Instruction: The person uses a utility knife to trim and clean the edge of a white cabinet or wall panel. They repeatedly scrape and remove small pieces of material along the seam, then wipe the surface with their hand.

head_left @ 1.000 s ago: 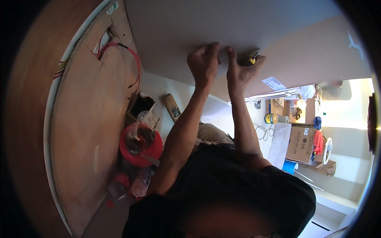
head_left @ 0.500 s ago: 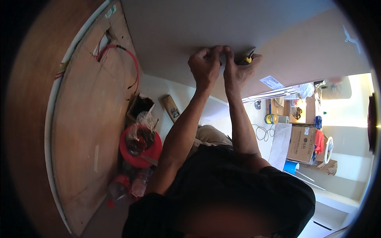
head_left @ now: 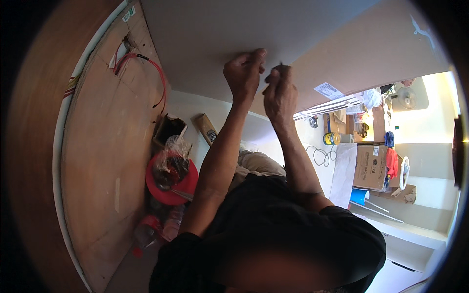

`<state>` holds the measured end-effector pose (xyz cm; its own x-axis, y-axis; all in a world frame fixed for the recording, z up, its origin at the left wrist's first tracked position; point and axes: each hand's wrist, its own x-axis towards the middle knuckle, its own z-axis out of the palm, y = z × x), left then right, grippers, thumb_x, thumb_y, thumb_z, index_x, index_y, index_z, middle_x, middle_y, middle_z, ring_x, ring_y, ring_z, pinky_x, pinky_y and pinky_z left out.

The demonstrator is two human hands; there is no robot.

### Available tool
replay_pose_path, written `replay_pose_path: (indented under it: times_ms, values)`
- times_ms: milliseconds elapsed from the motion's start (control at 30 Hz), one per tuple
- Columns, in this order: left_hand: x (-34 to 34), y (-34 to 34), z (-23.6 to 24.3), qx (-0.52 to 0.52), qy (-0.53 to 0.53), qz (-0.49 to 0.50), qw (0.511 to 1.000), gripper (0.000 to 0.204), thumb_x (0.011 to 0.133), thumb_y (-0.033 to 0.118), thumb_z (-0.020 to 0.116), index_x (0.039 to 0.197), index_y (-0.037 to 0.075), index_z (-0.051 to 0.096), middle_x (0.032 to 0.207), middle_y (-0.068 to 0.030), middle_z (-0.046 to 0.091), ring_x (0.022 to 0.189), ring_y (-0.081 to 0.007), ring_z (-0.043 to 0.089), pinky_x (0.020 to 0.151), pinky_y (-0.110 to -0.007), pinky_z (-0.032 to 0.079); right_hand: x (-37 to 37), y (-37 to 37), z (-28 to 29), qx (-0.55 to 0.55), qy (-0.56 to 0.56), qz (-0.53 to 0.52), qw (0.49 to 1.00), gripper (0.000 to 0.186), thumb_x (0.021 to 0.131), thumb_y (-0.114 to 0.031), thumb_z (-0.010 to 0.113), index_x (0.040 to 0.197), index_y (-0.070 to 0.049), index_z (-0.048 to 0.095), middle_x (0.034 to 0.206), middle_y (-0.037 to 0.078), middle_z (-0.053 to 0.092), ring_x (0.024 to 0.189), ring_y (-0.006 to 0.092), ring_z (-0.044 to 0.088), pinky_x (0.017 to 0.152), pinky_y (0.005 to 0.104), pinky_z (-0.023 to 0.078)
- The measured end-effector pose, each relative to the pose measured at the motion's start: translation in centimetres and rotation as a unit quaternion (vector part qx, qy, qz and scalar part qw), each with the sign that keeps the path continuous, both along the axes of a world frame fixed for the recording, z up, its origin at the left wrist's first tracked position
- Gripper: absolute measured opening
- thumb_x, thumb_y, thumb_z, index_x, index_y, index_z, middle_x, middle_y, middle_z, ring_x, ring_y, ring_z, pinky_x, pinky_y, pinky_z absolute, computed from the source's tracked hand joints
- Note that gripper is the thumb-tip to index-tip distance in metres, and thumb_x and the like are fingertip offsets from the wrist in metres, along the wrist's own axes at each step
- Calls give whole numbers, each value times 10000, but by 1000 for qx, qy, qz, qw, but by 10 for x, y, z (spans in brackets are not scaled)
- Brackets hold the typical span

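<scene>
A pale panel (head_left: 205, 44) is filling the top of the view, a brown board (head_left: 112, 161) beside it. The left hand (head_left: 244, 73) and right hand (head_left: 278, 95) are pressing against it, fingers curled, seemingly pinching something too small to identify; steady fingertip control looks needed next.

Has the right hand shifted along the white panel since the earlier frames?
Yes. The right hand has slid a little left, away from the white label on the brown board, and the yellow tool seen earlier no longer shows.
</scene>
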<state>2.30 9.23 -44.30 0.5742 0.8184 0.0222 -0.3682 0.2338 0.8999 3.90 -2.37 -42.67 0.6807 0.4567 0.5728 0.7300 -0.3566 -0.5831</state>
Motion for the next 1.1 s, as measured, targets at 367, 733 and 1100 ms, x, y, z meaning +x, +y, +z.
replay_pose_path:
  times_ms: [367, 733, 1100]
  values:
    - [-4, 7, -1, 36, 18, 17, 999, 329, 962, 288, 886, 847, -17, 842, 680, -29, 753, 627, -83, 638, 607, -316, 509, 4, 35, 13, -129, -15, -87, 988, 241, 1176, -328, 530, 1155, -89, 522, 868, 249, 788, 759, 493, 773, 619, 592, 556]
    - [-3, 9, -5, 18, -23, 5, 1000, 270, 984, 238, 872, 888, -14, 855, 681, -10, 741, 635, -62, 613, 598, -307, 487, 6, 43, 17, -164, -22, -123, 979, 250, 1173, -332, 504, 1161, -83, 518, 863, 263, 787, 760, 515, 769, 625, 619, 537]
    - [-49, -36, -35, -162, -12, -169, 972, 365, 1189, 350, 502, 1062, 43, 654, 750, -7, 589, 634, -154, 593, 640, -344, 510, 6, 49, 17, -185, -24, -99, 978, 318, 1031, -178, 675, 1230, -33, 475, 770, 280, 739, 727, 540, 745, 653, 648, 566]
